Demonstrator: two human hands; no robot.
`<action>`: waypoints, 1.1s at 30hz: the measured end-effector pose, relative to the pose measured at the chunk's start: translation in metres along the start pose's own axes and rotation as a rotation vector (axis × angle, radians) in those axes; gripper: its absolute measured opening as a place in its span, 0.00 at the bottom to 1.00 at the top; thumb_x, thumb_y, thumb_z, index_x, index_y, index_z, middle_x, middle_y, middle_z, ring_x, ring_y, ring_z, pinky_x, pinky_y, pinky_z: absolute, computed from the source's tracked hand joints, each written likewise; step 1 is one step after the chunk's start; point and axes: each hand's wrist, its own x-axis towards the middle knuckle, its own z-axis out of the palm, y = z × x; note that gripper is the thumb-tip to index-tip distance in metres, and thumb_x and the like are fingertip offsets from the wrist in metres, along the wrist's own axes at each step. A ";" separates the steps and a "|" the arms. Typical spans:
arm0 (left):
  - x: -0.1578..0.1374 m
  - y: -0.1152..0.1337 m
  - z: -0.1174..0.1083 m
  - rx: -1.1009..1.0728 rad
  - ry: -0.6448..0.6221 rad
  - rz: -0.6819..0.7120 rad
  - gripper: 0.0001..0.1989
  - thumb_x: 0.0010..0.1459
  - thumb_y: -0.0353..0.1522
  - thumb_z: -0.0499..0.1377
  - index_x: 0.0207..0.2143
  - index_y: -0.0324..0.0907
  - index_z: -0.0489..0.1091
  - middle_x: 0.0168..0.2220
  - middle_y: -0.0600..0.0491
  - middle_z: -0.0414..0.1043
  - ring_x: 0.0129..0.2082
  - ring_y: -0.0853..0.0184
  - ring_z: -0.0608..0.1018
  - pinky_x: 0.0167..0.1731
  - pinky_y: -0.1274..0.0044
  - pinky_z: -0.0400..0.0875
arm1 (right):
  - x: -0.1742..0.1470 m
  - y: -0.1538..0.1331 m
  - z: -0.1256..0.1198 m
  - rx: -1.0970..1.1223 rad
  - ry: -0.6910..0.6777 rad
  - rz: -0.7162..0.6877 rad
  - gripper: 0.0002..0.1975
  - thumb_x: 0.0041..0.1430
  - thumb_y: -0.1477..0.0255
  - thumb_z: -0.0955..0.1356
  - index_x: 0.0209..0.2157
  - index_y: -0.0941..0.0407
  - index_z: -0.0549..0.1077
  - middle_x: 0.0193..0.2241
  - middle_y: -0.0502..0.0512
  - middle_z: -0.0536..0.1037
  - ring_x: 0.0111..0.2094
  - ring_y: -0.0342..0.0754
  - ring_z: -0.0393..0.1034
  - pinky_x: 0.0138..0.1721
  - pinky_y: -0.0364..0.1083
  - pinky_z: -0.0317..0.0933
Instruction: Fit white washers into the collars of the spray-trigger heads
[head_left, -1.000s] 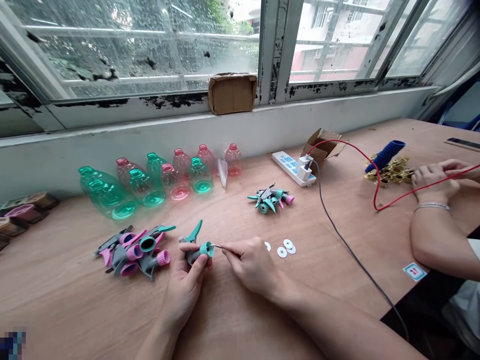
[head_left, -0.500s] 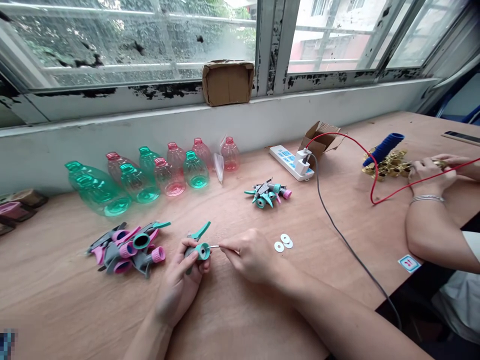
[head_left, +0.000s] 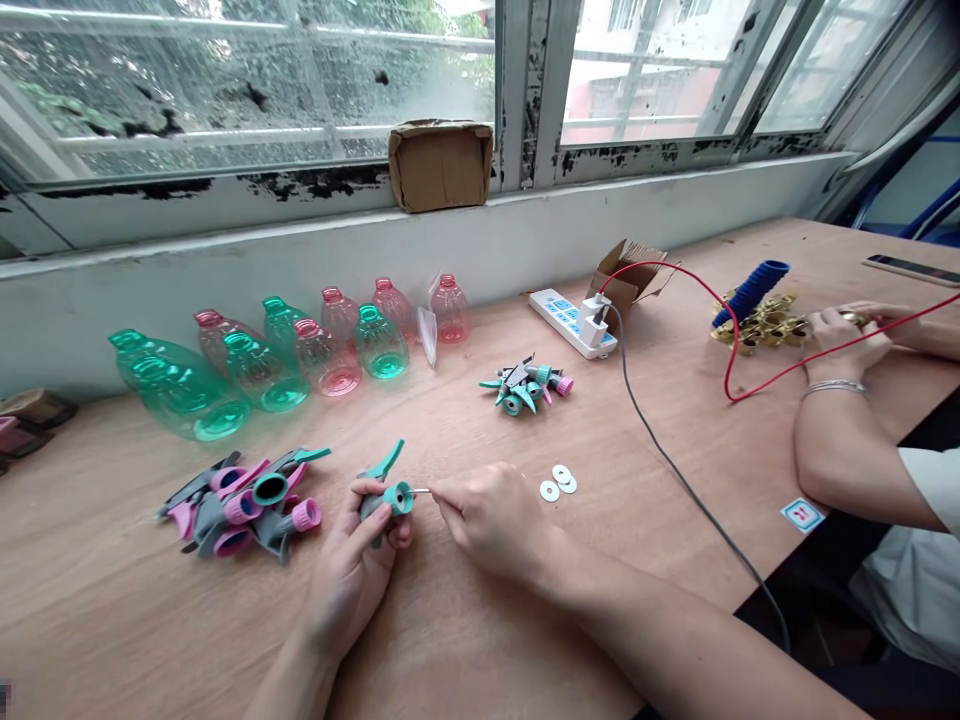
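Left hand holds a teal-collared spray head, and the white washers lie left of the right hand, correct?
Not quite: the white washers lie to the right of the right hand, as the head view shows. The left hand does hold the teal-collared spray head.

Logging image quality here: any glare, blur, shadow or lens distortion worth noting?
Head view: daylight bleaches the right-hand window; shadows on the wooden table are soft; wide-angle stretch shows toward the edges; bottom left has a pixelated patch; the spray head in the left hand looks fairly sharp, while the thin rod in the right hand is too small for detail.
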 end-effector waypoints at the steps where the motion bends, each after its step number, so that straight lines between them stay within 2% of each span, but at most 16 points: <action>1: 0.000 -0.002 0.000 0.042 0.001 0.042 0.11 0.55 0.32 0.64 0.38 0.46 0.65 0.30 0.56 0.69 0.27 0.71 0.71 0.28 0.81 0.67 | -0.001 -0.002 0.002 -0.005 0.026 0.021 0.11 0.62 0.73 0.64 0.27 0.55 0.74 0.25 0.51 0.80 0.25 0.44 0.71 0.25 0.44 0.44; 3: -0.001 -0.004 0.000 0.123 -0.004 0.130 0.10 0.55 0.32 0.64 0.38 0.47 0.65 0.29 0.57 0.69 0.28 0.71 0.72 0.30 0.81 0.67 | -0.002 -0.005 0.006 0.011 0.076 0.030 0.11 0.63 0.73 0.63 0.27 0.55 0.73 0.25 0.50 0.80 0.26 0.43 0.72 0.25 0.45 0.44; 6: -0.002 -0.006 -0.001 0.170 -0.014 0.226 0.10 0.56 0.31 0.64 0.38 0.47 0.65 0.31 0.57 0.69 0.29 0.72 0.73 0.33 0.80 0.68 | -0.001 -0.006 0.013 0.060 0.138 -0.029 0.11 0.64 0.75 0.62 0.30 0.55 0.73 0.26 0.49 0.80 0.27 0.42 0.73 0.26 0.45 0.47; 11: -0.003 -0.005 -0.003 0.151 -0.018 0.247 0.10 0.56 0.32 0.64 0.38 0.48 0.64 0.31 0.58 0.68 0.27 0.72 0.73 0.30 0.80 0.67 | 0.001 -0.002 0.016 0.017 0.181 -0.142 0.09 0.65 0.73 0.62 0.36 0.55 0.74 0.29 0.49 0.80 0.28 0.44 0.73 0.25 0.45 0.47; 16: -0.004 -0.003 -0.003 0.158 -0.042 0.165 0.11 0.57 0.33 0.64 0.38 0.47 0.63 0.26 0.59 0.66 0.24 0.73 0.70 0.25 0.82 0.64 | 0.005 0.004 0.001 -0.066 0.016 -0.173 0.09 0.63 0.74 0.62 0.33 0.55 0.73 0.26 0.50 0.80 0.25 0.44 0.72 0.22 0.46 0.42; 22: -0.006 0.001 0.000 0.115 -0.083 0.006 0.11 0.56 0.33 0.64 0.38 0.46 0.64 0.30 0.57 0.68 0.23 0.74 0.68 0.24 0.81 0.62 | 0.007 0.009 -0.026 -0.120 -0.129 -0.202 0.09 0.61 0.74 0.64 0.29 0.55 0.75 0.26 0.52 0.81 0.24 0.45 0.71 0.22 0.45 0.41; 28: -0.004 0.005 0.000 0.071 -0.130 -0.101 0.09 0.56 0.34 0.63 0.37 0.45 0.65 0.29 0.56 0.69 0.23 0.73 0.68 0.23 0.81 0.62 | 0.008 0.016 -0.031 -0.081 -0.129 -0.241 0.11 0.60 0.72 0.66 0.25 0.55 0.76 0.23 0.52 0.80 0.22 0.44 0.68 0.24 0.44 0.43; 33: -0.005 0.008 -0.001 0.034 -0.137 -0.124 0.08 0.57 0.34 0.62 0.38 0.46 0.65 0.30 0.55 0.70 0.23 0.73 0.68 0.23 0.81 0.64 | 0.010 0.026 -0.020 0.060 -0.059 -0.271 0.10 0.61 0.72 0.66 0.30 0.52 0.80 0.25 0.50 0.81 0.24 0.43 0.69 0.25 0.44 0.44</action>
